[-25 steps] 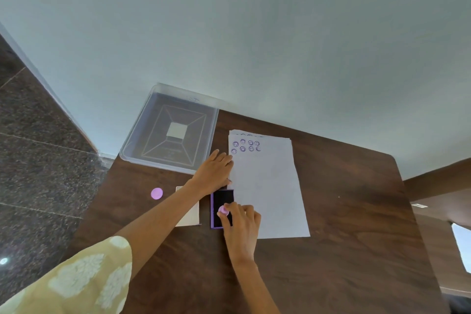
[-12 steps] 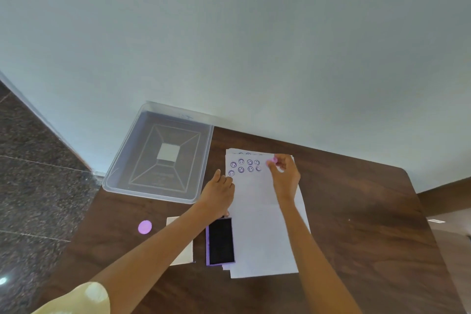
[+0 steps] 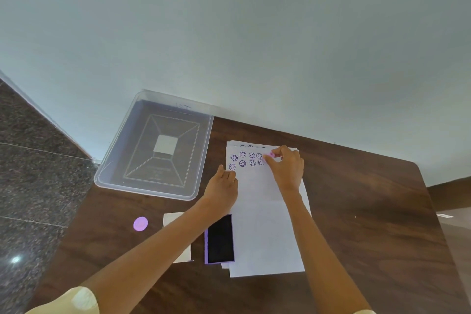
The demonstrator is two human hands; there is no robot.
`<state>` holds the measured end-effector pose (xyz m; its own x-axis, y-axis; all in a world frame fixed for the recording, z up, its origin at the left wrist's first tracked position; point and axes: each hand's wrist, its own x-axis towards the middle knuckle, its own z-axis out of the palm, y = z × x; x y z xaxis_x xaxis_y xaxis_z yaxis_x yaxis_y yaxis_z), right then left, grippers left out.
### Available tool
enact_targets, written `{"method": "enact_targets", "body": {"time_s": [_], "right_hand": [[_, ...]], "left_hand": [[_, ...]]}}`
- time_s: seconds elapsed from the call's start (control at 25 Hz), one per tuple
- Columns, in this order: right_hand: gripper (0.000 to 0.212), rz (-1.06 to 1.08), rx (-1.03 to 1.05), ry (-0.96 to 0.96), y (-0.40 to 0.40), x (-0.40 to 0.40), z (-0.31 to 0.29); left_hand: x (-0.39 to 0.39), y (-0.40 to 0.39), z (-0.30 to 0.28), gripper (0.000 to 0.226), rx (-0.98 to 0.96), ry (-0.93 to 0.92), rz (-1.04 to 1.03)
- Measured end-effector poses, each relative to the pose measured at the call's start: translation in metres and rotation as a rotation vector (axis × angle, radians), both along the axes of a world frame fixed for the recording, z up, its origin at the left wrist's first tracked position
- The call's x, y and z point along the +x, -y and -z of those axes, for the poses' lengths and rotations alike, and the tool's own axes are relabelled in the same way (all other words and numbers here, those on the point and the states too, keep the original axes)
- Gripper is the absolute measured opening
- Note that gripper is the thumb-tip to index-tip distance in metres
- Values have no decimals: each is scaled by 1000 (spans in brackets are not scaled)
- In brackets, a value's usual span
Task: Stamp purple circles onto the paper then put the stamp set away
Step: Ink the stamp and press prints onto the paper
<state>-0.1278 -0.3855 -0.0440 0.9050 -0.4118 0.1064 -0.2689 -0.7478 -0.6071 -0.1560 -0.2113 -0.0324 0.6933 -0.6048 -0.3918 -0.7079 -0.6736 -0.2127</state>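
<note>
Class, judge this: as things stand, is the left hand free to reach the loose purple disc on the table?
Probably yes: the left hand only rests on the paper, and bare table surrounds the purple disc.

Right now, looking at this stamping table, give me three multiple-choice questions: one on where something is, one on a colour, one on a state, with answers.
1. Where does the ink pad lie?
A. Inside the clear plastic tray
B. On the table at the paper's left edge
C. On the floor

2. What colour are the stamped circles on the paper?
A. Purple
B. Green
C. Red

3. What is the right hand doing?
A. Resting empty on the table
B. Lifting the tray
C. Pinching the small stamp at the printed rows

Answers:
1 B: the dark pad sits beside the sheet, below the left hand; the clear plastic tray holds no pad.
2 A: the smiley prints are purple.
3 C: the fingertips close on the pink stamp at the end of the rows.
</note>
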Motion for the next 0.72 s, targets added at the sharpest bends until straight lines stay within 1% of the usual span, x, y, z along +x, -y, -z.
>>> {"method": "enact_targets", "body": {"time_s": [0.12, 0.24, 0.4, 0.52, 0.56, 0.6, 0.68, 0.72], "right_hand": [[21, 24, -54, -12, -3, 3, 2], [22, 37, 5, -15, -3, 6, 7], [22, 65, 66, 28, -11, 2, 16], [23, 91, 95, 4, -16, 0, 9], [23, 131, 143, 18, -13, -2, 4], [24, 206, 220, 70, -8, -7, -3], [28, 397, 382, 231, 1, -21, -15], [30, 463, 407, 295, 4, -30, -18]], "left_hand": [[0, -1, 0, 45, -7, -10, -5], [0, -1, 1, 46, -18, -16, -16], [0, -2, 3, 46, -32, -28, -25], [-1, -2, 0, 47, -23, -13, -7], [-1, -1, 0, 47, -21, -10, -8], [-1, 0, 0, 47, -11, -8, -6], [0, 1, 1, 48, 17, 5, 3], [0, 2, 2, 48, 23, 15, 9]]}}
